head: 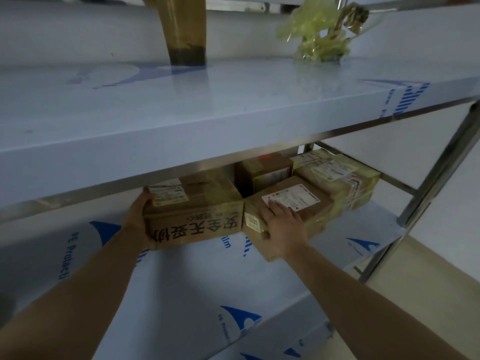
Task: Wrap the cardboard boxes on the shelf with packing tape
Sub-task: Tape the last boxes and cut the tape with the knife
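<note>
left hand [140, 219] grips printed box [197, 222] edge | right hand [284, 229] flat atop labelled box [317, 211] | upper shelf [181, 120] close above

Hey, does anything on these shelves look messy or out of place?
Yes: a crumpled wad of yellowish film lies on the upper shelf, and the box the left hand grips has its print upside down.

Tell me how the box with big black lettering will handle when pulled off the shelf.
Probably stiff: the lettered box keeps square edges under the left hand and its grip. Likely slick where glossy tape covers its top. Unlikely to roll or tip, being low and flat-sided.
</note>
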`<state>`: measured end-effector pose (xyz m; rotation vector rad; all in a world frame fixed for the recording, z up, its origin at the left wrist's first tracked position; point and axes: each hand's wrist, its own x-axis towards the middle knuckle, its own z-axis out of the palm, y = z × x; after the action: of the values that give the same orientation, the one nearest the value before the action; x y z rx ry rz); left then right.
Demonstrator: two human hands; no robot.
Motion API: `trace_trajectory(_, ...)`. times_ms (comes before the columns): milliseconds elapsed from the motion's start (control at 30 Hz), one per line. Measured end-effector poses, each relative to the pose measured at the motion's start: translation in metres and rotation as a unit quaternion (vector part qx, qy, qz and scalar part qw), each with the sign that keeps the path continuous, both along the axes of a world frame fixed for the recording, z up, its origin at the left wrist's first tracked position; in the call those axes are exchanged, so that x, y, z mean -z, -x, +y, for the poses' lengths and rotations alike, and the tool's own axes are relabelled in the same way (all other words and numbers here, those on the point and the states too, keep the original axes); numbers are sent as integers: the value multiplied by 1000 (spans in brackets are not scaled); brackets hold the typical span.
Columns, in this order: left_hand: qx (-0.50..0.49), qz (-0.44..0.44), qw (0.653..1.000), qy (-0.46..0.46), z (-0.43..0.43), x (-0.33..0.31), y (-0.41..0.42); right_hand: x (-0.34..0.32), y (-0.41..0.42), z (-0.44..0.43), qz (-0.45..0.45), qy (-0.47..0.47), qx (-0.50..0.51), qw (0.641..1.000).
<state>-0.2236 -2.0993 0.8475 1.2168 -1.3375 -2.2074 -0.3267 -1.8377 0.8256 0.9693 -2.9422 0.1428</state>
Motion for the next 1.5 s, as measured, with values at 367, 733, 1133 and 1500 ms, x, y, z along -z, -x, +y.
trace_trajectory(367,34,47,997,46,-15,17,-3,21,-8,33,43,122,-32,991)
trace_trajectory(733,109,78,989,54,-24,13,7,29,-17,64,-6,225,-69,972)
trace_trajectory(1133,161,56,983,68,-34,15,18,19,-23,78,-79,225,-63,969)
trace_trajectory(1500,156,84,980,94,-82,6,-22,12,-13,76,-83,167,-47,981)
